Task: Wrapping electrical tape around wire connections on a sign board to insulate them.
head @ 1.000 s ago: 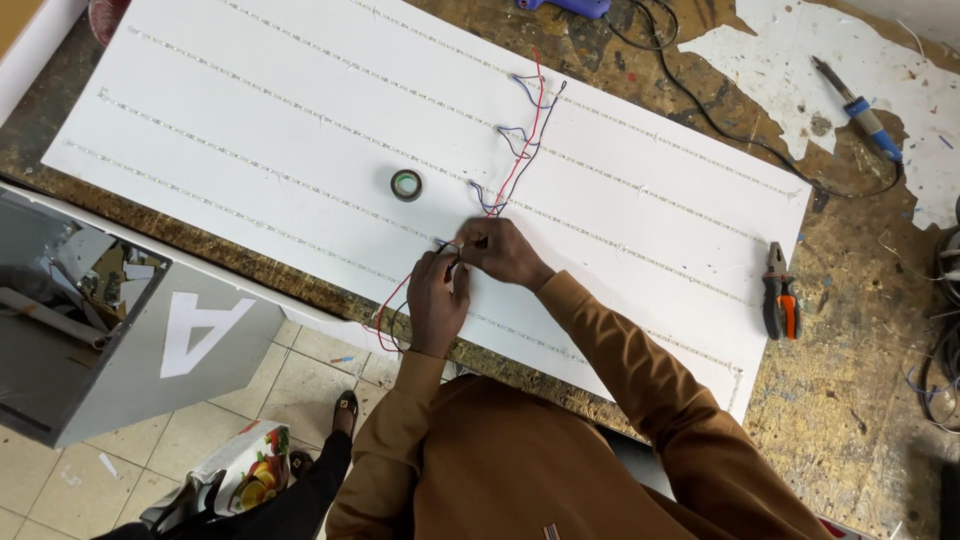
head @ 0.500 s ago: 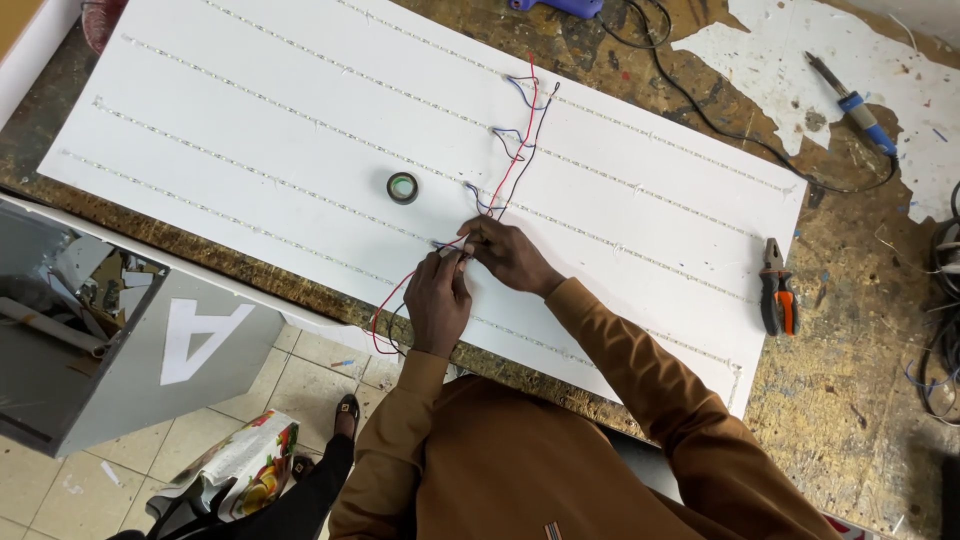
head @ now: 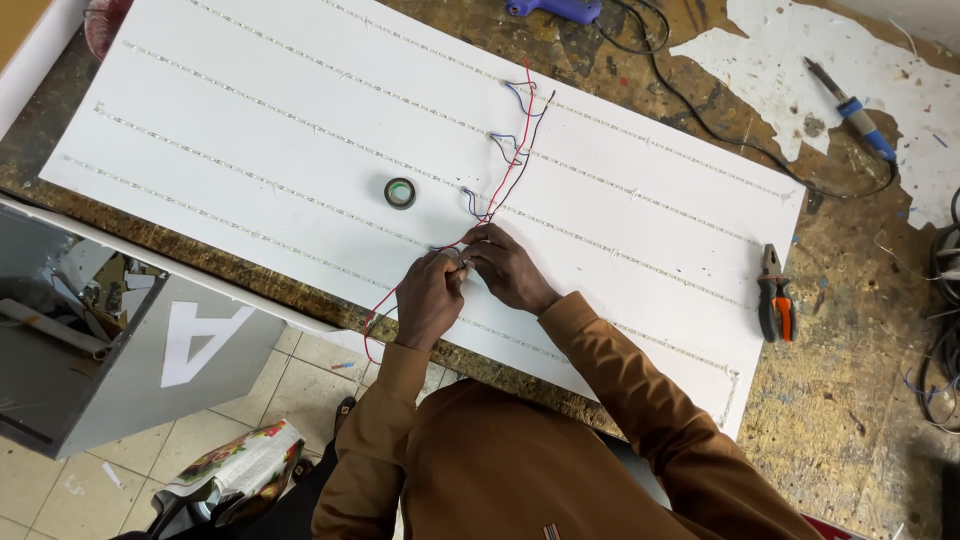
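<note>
The red wire [head: 455, 247] is being pinched between the left hand [head: 428, 297] and right hand [head: 505, 268], both closed on it over the white panel [head: 250, 120], so its end is being kept steady. A tape roll [head: 400, 193] is lying just beyond the hands.

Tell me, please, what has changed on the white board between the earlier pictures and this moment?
Very little has changed. The left hand and the right hand stay together at the same place on the white board, still pinching the red wire between their fingertips; nothing was taken or let go. The tape roll, the pliers and the soldering iron lie where they were.
</note>
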